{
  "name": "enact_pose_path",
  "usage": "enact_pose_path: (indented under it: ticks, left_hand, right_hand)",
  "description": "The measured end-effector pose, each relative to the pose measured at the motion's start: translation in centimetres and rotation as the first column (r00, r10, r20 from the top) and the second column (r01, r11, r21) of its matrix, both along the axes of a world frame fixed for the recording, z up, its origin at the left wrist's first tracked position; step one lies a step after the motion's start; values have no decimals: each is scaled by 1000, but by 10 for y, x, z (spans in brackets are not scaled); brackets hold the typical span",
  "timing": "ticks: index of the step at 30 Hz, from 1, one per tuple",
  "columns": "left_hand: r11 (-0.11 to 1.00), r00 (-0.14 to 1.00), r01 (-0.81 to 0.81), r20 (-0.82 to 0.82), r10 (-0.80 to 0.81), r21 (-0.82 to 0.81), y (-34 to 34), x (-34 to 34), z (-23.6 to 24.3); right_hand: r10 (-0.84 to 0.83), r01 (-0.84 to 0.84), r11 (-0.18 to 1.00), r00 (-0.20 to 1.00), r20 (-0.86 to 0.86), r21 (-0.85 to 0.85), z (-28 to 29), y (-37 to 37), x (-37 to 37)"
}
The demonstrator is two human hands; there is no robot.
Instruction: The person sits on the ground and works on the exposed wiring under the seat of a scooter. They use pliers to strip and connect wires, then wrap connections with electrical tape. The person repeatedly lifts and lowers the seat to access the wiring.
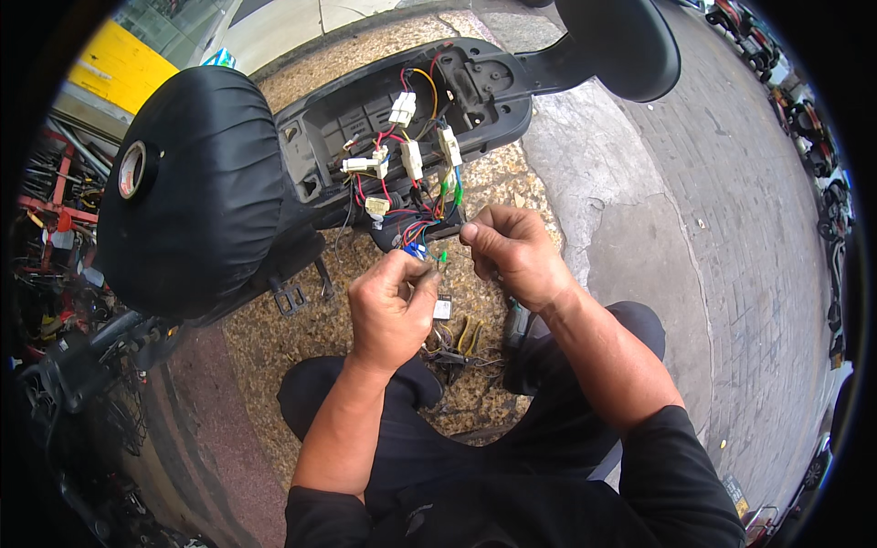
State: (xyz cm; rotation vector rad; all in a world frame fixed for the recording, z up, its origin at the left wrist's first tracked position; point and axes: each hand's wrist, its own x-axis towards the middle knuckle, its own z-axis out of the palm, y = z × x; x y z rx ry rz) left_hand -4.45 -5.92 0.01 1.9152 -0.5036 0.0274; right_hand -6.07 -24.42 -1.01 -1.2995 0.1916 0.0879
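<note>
- We cannot see the left hand's [391, 309] fingertips clearly: thumb and forefinger curl close together just beside the blue connector [416, 249], and whether they grip a wire we cannot tell.
- On the right hand [519, 258] we see thumb and forefinger drawn together, the other fingers folded under; we cannot make out anything between them.
- We lose the red rack [62, 196] at left and the parked two-wheelers [808, 123] at right to the dark rim.
- We spot printing inside the tape roll [132, 170] on the black padded seat [206, 201], and tiny marks on a white label [442, 307] that we cannot read.
- We find the coloured wire bundle [422, 226] just beyond the left hand, beside the black open tray [340, 137].
- Its wires look red, blue, green and black to us; above it, slightly grimy white plug connectors [402, 110] lie loosely over the tray.
</note>
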Motion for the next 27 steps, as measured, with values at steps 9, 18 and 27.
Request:
enact_pose_path:
  ticks: [9, 18, 27]
  left_hand:
    - [777, 433, -102, -731, -528, -621, 12, 8, 1]
    - [811, 592, -210, -732, -338, -545, 3, 1, 0]
    - [784, 674, -209, -667, -318, -585, 0, -1, -4]
  right_hand:
    - [-24, 23, 1000, 994, 105, 11, 3, -3, 0]
    - [-3, 9, 997, 997, 79, -82, 5, -1, -1]
    - [-25, 31, 993, 998, 52, -118, 0, 2, 0]
